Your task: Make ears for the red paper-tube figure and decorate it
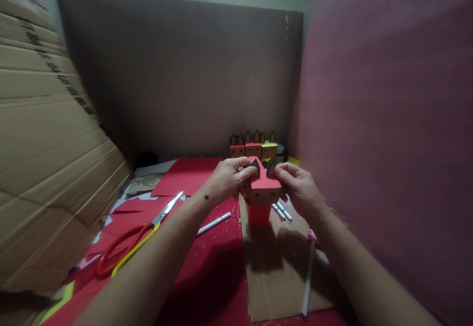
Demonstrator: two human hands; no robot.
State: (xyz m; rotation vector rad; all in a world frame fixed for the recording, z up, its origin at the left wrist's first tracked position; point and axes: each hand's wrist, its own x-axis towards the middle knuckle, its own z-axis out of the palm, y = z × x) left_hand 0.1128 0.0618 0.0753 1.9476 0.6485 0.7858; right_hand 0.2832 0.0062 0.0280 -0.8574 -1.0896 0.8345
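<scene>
A small cardboard figure (265, 183) stands upright in front of me, with a red top, a brown front with dark dots, and a red lower body. Two pointed, dark-edged ears rise from its top. Thumb and fingers of my left hand (233, 174) are closed on the left ear (256, 168). On the other side, my right hand (295, 180) pinches the right ear (271, 168) at its outer edge. Some fingertips of both hands are hidden behind the head. Under the figure lies a flat brown cardboard sheet (273, 286).
Red-and-yellow-handled scissors (142, 237) and red paper (188, 175) lie left. A white stick (214, 223) is near my left forearm, a glue stick (308, 279) by my right. Several similar figures (253, 148) stand behind. A cardboard panel (48, 133) and pink wall (388, 133) flank the table.
</scene>
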